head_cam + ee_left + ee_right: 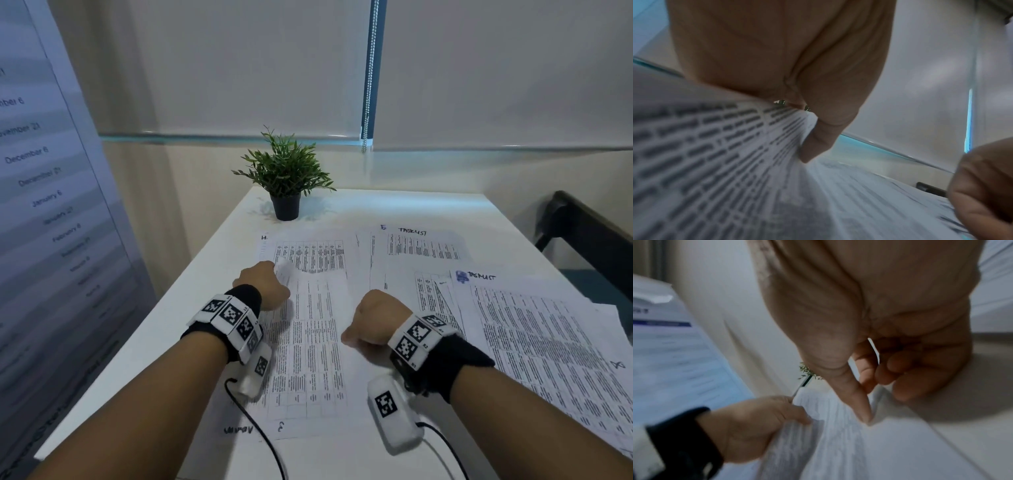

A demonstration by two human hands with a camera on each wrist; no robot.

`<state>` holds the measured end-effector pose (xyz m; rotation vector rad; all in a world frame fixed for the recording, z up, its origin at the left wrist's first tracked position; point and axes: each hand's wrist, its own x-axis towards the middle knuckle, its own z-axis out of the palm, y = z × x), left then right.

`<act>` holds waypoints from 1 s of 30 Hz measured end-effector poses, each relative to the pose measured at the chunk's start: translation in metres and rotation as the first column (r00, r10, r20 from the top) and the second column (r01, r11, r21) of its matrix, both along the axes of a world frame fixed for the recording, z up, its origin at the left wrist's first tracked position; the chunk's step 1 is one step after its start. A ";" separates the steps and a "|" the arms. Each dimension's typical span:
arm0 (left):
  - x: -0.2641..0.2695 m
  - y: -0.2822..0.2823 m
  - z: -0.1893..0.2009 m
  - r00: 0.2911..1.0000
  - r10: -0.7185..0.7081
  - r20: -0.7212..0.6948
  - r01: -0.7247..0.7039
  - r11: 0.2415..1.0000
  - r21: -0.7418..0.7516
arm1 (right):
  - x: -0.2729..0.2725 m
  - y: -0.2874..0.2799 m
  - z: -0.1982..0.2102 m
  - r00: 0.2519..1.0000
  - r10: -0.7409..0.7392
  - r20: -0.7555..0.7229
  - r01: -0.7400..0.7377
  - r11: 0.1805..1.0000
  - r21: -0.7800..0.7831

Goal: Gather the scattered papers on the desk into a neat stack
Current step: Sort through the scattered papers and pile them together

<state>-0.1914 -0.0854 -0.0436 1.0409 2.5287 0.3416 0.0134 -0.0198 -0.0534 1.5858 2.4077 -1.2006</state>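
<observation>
Several printed sheets lie spread over the white desk (191, 308). My left hand (270, 274) grips the left edge of the nearest sheet (315, 342), and that edge curls up off the desk. In the left wrist view the thumb (818, 142) lies on the printed sheet (715, 154). My right hand (363, 325) holds the same sheet's right edge; its thumb (859, 402) presses on top of the sheet (838, 443), the other fingers (900, 369) curled beneath. More sheets lie at the back (421, 246) and overlapping at the right (548, 335).
A small potted plant (286, 178) stands at the back of the desk. A printed banner (51, 205) hangs close on the left. A dark chair (582, 226) stands past the desk's right edge. Cables trail from both wrists over the front edge.
</observation>
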 end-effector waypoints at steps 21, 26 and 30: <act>-0.019 -0.031 0.045 0.998 0.068 0.004 -0.061 0.860 0.506 | 0.011 0.005 0.014 0.997 0.076 0.013 -0.076 0.996 0.042; -0.022 -0.056 0.062 0.980 -0.098 0.176 -0.048 0.732 0.679 | 0.008 0.007 0.034 0.997 0.017 -0.073 -0.013 0.999 0.051; -0.013 -0.065 0.076 0.895 -0.309 0.322 -0.054 0.642 0.765 | 0.010 0.022 0.046 0.948 -0.080 -0.308 0.102 0.993 0.057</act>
